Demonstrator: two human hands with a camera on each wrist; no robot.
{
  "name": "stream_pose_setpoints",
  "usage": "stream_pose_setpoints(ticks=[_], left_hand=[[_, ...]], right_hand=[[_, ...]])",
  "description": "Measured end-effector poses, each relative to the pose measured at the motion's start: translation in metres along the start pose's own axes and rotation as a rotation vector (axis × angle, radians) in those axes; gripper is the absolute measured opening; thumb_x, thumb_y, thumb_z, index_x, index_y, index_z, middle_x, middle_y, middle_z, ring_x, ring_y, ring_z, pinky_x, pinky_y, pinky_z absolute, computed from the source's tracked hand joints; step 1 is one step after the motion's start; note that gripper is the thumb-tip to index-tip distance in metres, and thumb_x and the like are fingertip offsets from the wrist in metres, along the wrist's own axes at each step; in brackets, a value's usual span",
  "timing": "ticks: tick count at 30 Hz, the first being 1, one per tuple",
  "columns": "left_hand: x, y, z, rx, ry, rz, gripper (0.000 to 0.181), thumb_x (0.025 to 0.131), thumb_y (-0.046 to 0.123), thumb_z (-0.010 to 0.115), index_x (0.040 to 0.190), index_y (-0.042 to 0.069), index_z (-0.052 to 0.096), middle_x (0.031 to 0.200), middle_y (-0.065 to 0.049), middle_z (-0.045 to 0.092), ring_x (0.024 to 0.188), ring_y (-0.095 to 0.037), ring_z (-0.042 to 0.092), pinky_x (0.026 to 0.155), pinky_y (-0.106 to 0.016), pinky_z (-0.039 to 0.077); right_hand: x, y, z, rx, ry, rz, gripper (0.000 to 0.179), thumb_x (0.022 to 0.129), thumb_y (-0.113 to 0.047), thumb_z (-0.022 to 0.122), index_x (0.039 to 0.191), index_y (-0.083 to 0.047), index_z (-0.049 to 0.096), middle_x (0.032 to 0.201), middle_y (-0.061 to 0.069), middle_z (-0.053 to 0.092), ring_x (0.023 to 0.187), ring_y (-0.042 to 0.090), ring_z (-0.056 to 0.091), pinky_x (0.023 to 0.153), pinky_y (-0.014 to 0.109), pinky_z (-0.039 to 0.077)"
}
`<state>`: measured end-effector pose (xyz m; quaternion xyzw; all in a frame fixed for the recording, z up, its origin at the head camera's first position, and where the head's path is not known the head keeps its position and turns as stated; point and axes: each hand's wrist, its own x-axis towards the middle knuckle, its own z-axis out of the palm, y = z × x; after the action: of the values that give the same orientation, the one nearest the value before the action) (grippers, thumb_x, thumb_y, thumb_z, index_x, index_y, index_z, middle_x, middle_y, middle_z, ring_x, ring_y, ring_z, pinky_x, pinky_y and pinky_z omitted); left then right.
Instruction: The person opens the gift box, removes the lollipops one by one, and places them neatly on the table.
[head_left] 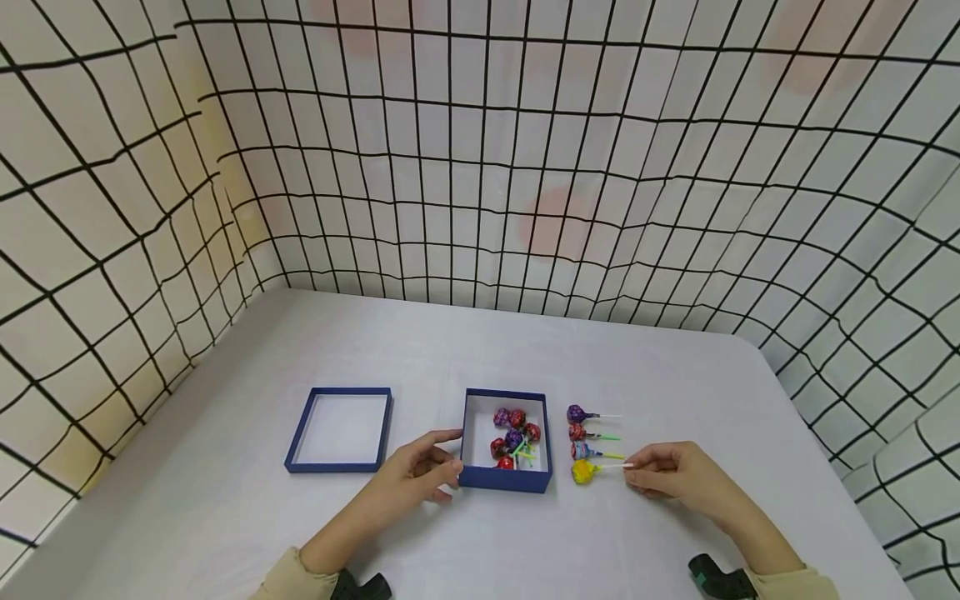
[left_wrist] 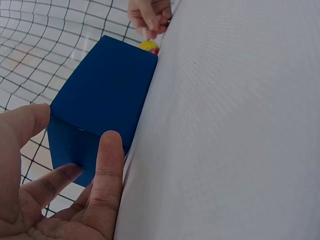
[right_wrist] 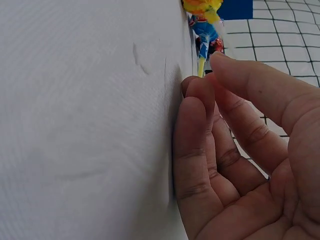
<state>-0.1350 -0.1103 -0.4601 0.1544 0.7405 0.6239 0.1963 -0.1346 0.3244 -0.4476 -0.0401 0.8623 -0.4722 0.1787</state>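
A blue box point(head_left: 504, 479) with a white inside holds several wrapped lollipops point(head_left: 513, 437), red and purple. At its left side, my left hand point(head_left: 420, 475) touches the wall with spread fingers; the left wrist view shows fingertips against the blue box point(left_wrist: 102, 90). To the right of the box, several lollipops lie in a column, sticks pointing right: a purple one point(head_left: 576, 413), a red one point(head_left: 577, 432), a blue one point(head_left: 581, 450) and a yellow lollipop point(head_left: 582, 472) nearest me. My right hand point(head_left: 678, 477) pinches the yellow one's white stick between thumb and fingers.
A shallow blue-edged lid point(head_left: 337, 467), white inside, lies on the white table point(head_left: 480, 350) left of the box. Black-grid netting point(head_left: 480, 167) over pale cloth stands around the table's back and sides.
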Motion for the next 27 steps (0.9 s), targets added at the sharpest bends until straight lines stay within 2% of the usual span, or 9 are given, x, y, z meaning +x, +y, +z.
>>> stream_pose_setpoints(ticks=[11,17,22,27], left_hand=[[0.000,-0.001,-0.001,-0.001,-0.002,0.006,0.060,0.109,0.027,0.066,0.160,0.003,0.046,0.118,-0.019,0.070,0.099,-0.024,0.072,0.081,-0.030,0.068],[0.000,0.000,-0.002,0.009,0.004,0.006,0.060,0.109,0.027,0.066,0.160,0.004,0.046,0.118,-0.019,0.070,0.099,-0.024,0.072,0.081,-0.030,0.068],[0.000,-0.001,-0.002,0.013,0.000,0.010,0.059,0.109,0.026,0.066,0.160,0.003,0.046,0.119,-0.019,0.070,0.100,-0.024,0.072,0.081,-0.029,0.068],[0.000,-0.002,-0.001,0.013,-0.004,0.014,0.059,0.109,0.026,0.066,0.160,0.003,0.047,0.118,-0.019,0.070,0.099,-0.024,0.072,0.081,-0.029,0.068]], right_hand=[[-0.001,-0.008,-0.003,-0.014,0.010,-0.009,0.035,0.098,-0.024,0.080,0.122,0.002,0.074,0.097,0.007,0.078,0.081,0.012,0.071,0.069,0.026,0.062],[0.004,-0.029,-0.002,0.001,0.031,-0.077,0.042,0.097,-0.024,0.081,0.129,0.001,0.071,0.102,0.011,0.079,0.085,0.017,0.074,0.076,0.028,0.065],[0.008,-0.044,0.002,-0.035,0.030,-0.138,0.036,0.099,-0.020,0.079,0.125,0.003,0.072,0.102,0.017,0.078,0.081,0.020,0.072,0.073,0.029,0.065],[0.008,-0.045,0.004,-0.045,0.033,-0.160,0.032,0.099,-0.019,0.079,0.121,0.004,0.074,0.102,0.018,0.078,0.081,0.021,0.073,0.074,0.029,0.066]])
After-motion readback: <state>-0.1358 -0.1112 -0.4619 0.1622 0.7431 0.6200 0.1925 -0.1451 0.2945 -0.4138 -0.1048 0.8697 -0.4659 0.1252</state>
